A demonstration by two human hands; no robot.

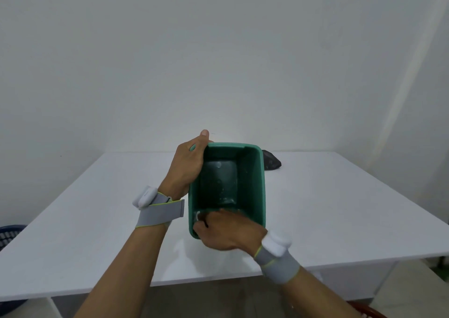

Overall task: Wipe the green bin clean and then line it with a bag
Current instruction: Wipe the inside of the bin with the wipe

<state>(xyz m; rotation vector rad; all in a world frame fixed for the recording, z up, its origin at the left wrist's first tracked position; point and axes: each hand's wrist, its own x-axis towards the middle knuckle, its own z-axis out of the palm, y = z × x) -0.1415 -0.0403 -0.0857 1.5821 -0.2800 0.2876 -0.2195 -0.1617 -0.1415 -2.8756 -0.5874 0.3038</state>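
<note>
Right hand: the right hand (226, 230) sits low centre of the frame, at the near rim of the bin, fingers curled down over the edge and reaching inside. A small white bit (198, 215) shows at the fingertips; it looks like a wipe or cloth pinched there, though it is too small to be sure.
Left hand: the left hand (187, 169) is just left of centre, wrapped round the bin's left wall, thumb up along the far corner, steadying it.
Wrist bands: both wrists carry grey bands with white pods.
Bin: the green bin (255, 186) is at the centre of the frame, over the white table (340, 208), tilted so its opening faces the camera. Whether its base rests on the table cannot be told.
Bin inside: the floor looks dull with pale specks and smears, so it is not yet clean as far as one can judge.
Dark lump: a black crumpled thing (273, 163) lies on the table just behind the bin's right side, right of centre; likely the bag, not certain.
Stage: wiping appears under way at the near inner wall.
Done: the bin is in hand and turned for access.
Left: finish wiping the floor and walls, then open a bag and fit it over the rim; no liner is in the bin.
</note>
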